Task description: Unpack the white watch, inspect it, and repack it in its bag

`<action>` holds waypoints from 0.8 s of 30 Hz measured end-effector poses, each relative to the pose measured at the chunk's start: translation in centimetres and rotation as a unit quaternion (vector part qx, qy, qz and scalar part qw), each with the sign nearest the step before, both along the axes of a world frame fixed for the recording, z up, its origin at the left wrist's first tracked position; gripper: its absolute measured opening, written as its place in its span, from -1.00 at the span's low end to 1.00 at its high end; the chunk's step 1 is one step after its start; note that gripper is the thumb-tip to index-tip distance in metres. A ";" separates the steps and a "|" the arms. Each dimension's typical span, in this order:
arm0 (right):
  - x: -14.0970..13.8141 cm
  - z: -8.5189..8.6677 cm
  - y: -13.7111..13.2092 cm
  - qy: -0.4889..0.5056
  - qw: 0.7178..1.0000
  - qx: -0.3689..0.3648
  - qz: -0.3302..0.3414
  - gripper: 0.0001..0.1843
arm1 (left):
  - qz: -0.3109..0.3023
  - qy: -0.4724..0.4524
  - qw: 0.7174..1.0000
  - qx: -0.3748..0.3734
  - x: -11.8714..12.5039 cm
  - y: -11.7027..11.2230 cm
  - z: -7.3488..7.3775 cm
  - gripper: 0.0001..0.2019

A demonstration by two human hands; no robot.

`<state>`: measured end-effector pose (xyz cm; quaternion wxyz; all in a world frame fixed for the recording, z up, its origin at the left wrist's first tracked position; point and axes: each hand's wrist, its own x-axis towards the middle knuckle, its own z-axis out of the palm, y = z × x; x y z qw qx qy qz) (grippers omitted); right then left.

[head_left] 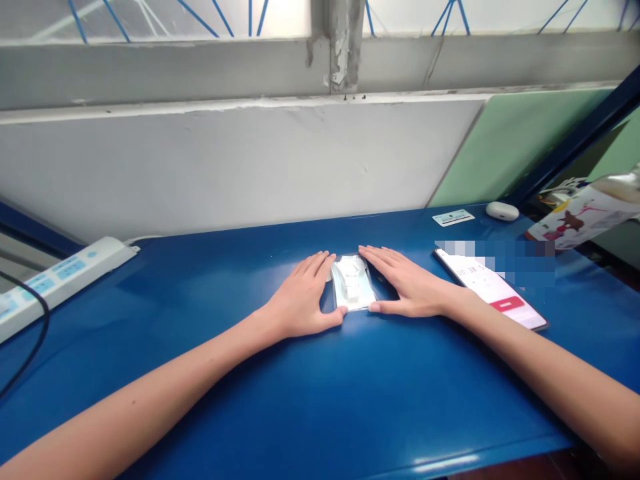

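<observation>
A small clear plastic packet [367,295] with a white item inside lies flat on the blue table [300,400]. What the white item is I cannot make out. My left hand [307,293] rests along the packet's left side, fingers stretched forward and thumb at its lower left corner. On the other side, my right hand [403,283] lies with fingers extended toward the upper right corner and the thumb by the lower right one. Both hands are open around the packet, touching or nearly touching its edges.
A phone [480,280] with a running timer lies beyond my right forearm, partly blurred out. Behind it are a card [453,217] and a white earbud case [502,211]. A bottle [590,210] leans at the far right. A power strip [65,280] with a cable sits left.
</observation>
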<state>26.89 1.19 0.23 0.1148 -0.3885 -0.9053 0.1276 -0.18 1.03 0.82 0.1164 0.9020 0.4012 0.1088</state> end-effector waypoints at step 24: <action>-0.8 -0.6 1.2 0.033 0.999 0.012 -0.011 0.18 | -0.002 0.040 0.999 0.005 -0.3 0.1 -0.1 -0.10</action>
